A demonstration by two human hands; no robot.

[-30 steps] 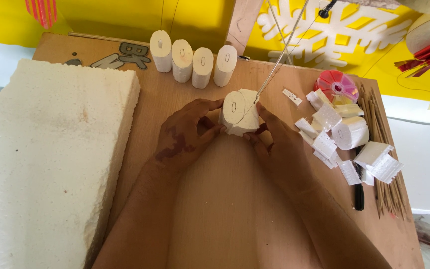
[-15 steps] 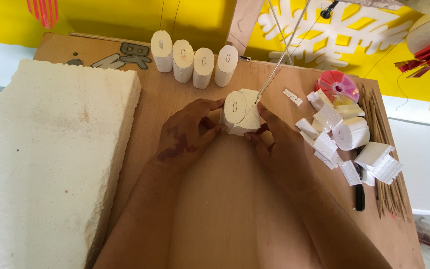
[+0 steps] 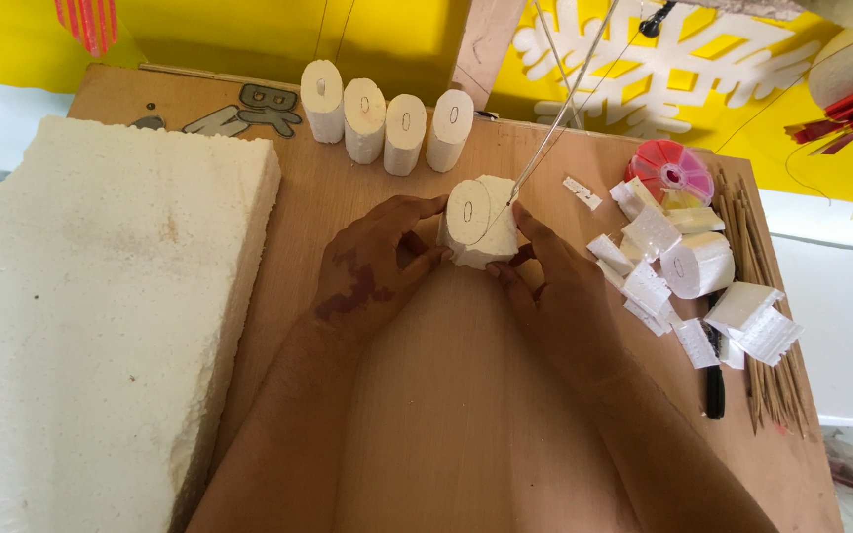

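Both hands hold a small white foam block (image 3: 479,225) with an oval drawn on its top, near the middle of the wooden table (image 3: 446,424). My left hand (image 3: 372,262) grips its left side with thumb and fingers. My right hand (image 3: 545,271) grips its right side. A thin taut wire (image 3: 555,123) slants down from the upper right and meets the block's top right edge. Behind the block stands a row of several cut foam cylinders (image 3: 387,123), each marked with an oval.
A large thick foam slab (image 3: 91,306) fills the left side. Foam offcuts (image 3: 683,276) lie at the right, with a round pink compartment box (image 3: 675,168), thin wooden sticks (image 3: 772,326) and a black pen (image 3: 715,380). Yellow wall and white snowflake cutout behind.
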